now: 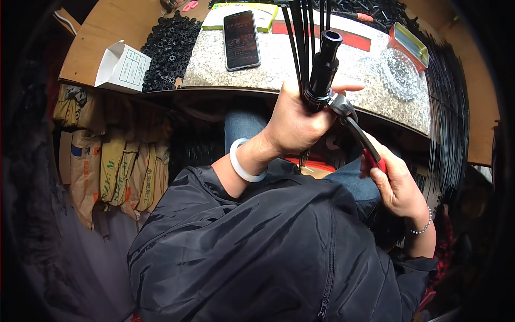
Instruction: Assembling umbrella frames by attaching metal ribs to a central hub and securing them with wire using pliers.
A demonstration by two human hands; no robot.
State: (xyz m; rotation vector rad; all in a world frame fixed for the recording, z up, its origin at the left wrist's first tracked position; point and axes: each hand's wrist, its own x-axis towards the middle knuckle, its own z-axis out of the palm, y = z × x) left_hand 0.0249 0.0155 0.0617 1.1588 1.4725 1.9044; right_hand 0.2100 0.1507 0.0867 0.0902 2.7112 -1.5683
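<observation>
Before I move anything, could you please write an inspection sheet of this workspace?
Surface: pale speckled board on a wooden table.
Job's things: black tubular part with thin black rods; red-handled pliers, head close to it.
Clutter: phone, white box, heap of small black parts, clear glass dish.
Hands: left hand grips the black tubular part; right hand holds the pliers.
Cables: possibly a white cord, upper left.
Surroundings: sacks at left; long dark strands at right.

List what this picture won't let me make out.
Head view: lower end of the black stepped tube, hidden by the left hand.
Head view: grip ends of the red-handled pliers, hidden by the right hand.
Head view: upper ends of the thin black rods, cut off by the top edge.
Head view: text on the smartphone, too small and blurred.
</observation>
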